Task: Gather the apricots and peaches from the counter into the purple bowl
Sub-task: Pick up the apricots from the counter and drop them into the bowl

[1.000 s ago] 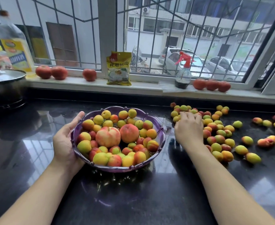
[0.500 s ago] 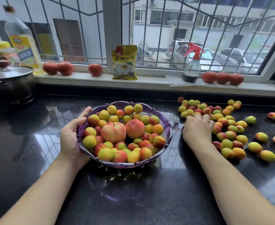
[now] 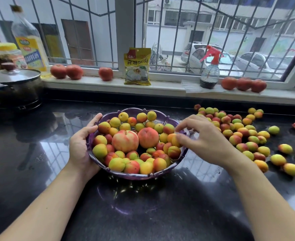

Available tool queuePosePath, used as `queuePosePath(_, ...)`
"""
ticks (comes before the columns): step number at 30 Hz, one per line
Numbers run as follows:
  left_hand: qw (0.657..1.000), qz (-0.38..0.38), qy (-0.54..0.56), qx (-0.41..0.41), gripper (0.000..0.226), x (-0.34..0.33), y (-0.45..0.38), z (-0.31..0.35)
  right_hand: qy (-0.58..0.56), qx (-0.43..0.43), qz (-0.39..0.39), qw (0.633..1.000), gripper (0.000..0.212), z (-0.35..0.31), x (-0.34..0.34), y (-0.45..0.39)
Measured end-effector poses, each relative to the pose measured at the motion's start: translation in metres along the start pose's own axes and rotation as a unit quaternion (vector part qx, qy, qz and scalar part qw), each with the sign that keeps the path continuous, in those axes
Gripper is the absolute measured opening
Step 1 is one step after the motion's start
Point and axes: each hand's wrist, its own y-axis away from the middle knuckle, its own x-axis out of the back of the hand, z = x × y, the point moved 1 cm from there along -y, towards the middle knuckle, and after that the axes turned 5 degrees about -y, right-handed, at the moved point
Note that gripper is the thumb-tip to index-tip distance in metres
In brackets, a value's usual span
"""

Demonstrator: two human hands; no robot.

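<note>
Purple plastic formed the scalloped bowl (image 3: 162, 117), which sat on the glossy black table (image 3: 39, 171) heaped with apricots and two larger peaches (image 3: 125, 141) at its middle. The left hand (image 3: 81, 145) gripped the bowl's left rim, thumb curled over the edge beside the fruit. The right hand (image 3: 205, 140) hovered over the bowl's right rim, fingers loosely bent, its fingertips touching a small apricot (image 3: 175, 141) that lay among the others; whether it was pinched or already let go I cannot tell. Loose apricots (image 3: 238, 133) lay scattered on the table to the right of the bowl. Behind, a yellow packet (image 3: 137, 66) and a spray bottle (image 3: 210, 70) stood on the windowsill (image 3: 169, 87).
</note>
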Motion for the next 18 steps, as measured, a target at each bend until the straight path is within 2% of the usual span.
queuePosePath(3,1.000,-0.002,-0.006,0.001,0.047,0.001,0.000,0.001,-0.092,-0.051,0.146,0.984,0.014,0.005,0.014,-0.003)
queuePosePath(5,1.000,0.000,-0.007,0.000,0.047,0.002,-0.001,0.000,-0.053,-0.113,0.232,0.965,0.015,0.018,0.016,-0.006)
queuePosePath(6,1.000,0.001,-0.008,-0.001,0.046,0.002,-0.001,0.000,-0.008,-0.146,0.242,0.959,0.016,0.027,0.013,-0.006)
queuePosePath(10,1.000,0.002,-0.011,-0.001,0.046,0.002,-0.002,-0.001,0.122,-0.251,0.146,0.949,0.045,0.065,-0.008,-0.007)
queuePosePath(15,1.000,-0.006,-0.009,-0.001,0.048,-0.002,-0.002,-0.003,0.145,-0.286,0.049,0.946,0.068,0.081,-0.027,-0.019)
queuePosePath(18,1.000,0.000,-0.014,-0.003,0.048,-0.002,-0.002,-0.002,0.179,-0.291,-0.006,0.940,0.071,0.082,-0.032,-0.025)
